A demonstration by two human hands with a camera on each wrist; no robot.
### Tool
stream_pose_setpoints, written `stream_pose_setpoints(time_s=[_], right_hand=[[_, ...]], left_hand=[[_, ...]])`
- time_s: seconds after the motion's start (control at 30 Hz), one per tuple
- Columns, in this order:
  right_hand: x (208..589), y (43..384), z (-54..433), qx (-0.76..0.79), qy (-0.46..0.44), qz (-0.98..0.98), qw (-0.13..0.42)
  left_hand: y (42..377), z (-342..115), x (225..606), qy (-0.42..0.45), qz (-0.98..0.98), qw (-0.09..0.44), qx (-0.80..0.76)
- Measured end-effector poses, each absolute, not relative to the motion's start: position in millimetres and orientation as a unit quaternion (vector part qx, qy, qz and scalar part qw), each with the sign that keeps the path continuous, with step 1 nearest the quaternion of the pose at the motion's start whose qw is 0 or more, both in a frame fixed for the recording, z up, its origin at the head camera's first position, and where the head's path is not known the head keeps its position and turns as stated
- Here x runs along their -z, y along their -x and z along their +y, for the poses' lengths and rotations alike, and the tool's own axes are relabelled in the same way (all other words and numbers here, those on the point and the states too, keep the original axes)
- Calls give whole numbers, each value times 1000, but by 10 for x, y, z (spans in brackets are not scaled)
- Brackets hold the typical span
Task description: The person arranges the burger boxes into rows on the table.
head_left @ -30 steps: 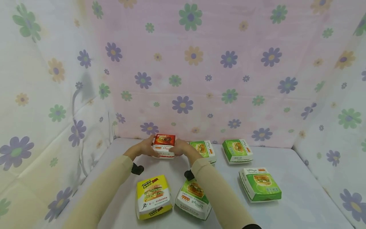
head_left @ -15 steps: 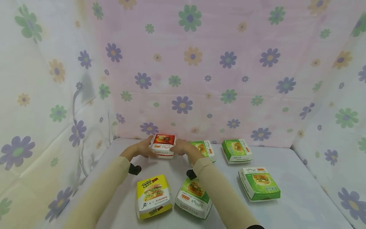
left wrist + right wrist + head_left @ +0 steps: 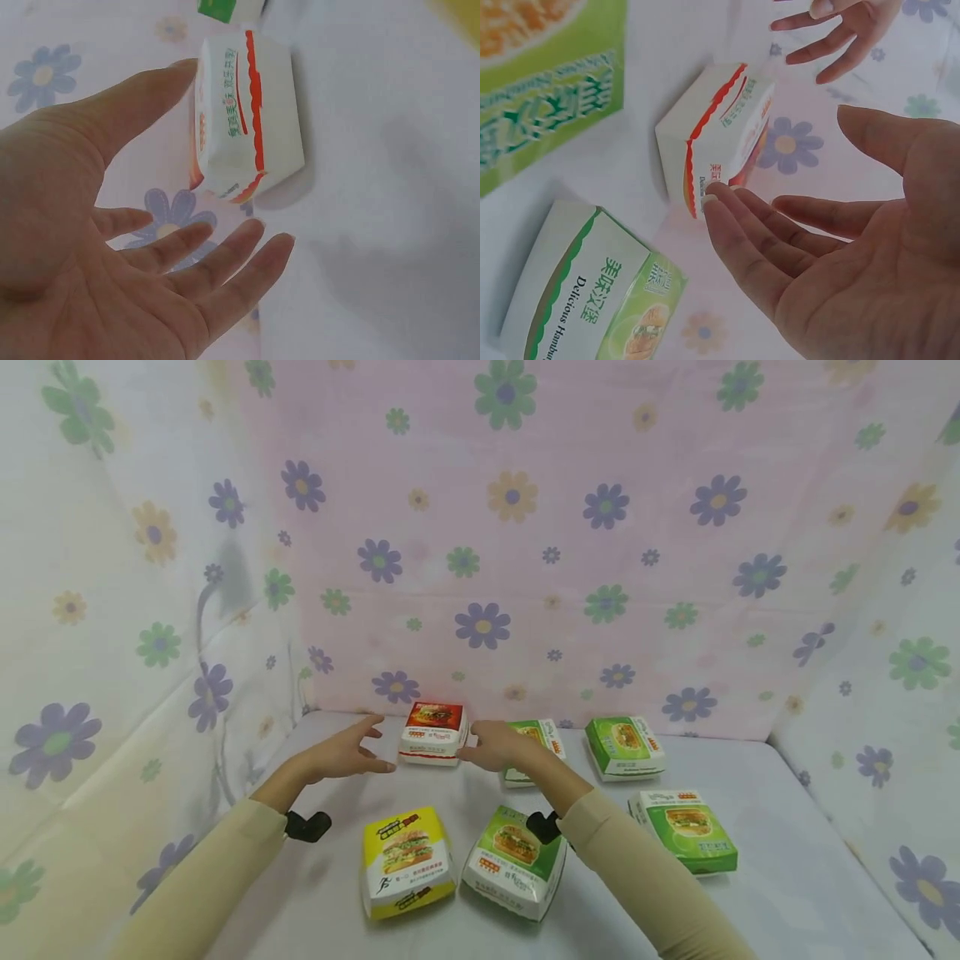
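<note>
A red-topped white burger box (image 3: 432,734) sits at the back of the table, against the patterned cloth. My left hand (image 3: 343,752) hovers to its left, apart from it, fingers spread and holding nothing. In the left wrist view the same burger box (image 3: 247,112) lies beyond the left hand (image 3: 142,247). On the other side, my right hand (image 3: 498,746) is close to the box's right side with relaxed fingers; its palm is bare in the right wrist view, where the right hand (image 3: 855,232) partly overlaps the burger box (image 3: 709,139). Contact there cannot be told.
Behind the right hand stands a green burger box (image 3: 534,777), partly hidden. Further right are another green box (image 3: 624,748) and a third (image 3: 686,831), partly covered by the sleeve. In front lie a yellow box (image 3: 408,862) and a green-and-white box (image 3: 513,862). Flowered cloth walls enclose the table.
Both hands have let go of the red-topped box and drawn apart, the left hand leftward and the right hand slightly rightward. The box stays at the back. The head view has tilted slightly.
</note>
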State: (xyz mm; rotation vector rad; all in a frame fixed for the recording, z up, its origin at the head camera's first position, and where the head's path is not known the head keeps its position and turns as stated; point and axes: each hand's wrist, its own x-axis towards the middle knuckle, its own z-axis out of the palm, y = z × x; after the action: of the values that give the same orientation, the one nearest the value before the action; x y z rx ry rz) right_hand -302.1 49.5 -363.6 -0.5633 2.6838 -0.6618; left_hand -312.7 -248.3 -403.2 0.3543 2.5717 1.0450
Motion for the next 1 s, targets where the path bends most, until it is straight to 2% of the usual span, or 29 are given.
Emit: stream_pose_setpoints(time_s=[0.3,0.63,1.0], right_hand=[[3661,2709,674,263,233,919,179],[3769,2303,588,278,237,907,208],[3927,2150,399,268,239,906,223]], left_hand=[[2710,-2477,4067,-160,883,191,-397],[2312,-2538,4224,-192,863,228,-408],[2177,-2562,4423,-174,855,264,-410]])
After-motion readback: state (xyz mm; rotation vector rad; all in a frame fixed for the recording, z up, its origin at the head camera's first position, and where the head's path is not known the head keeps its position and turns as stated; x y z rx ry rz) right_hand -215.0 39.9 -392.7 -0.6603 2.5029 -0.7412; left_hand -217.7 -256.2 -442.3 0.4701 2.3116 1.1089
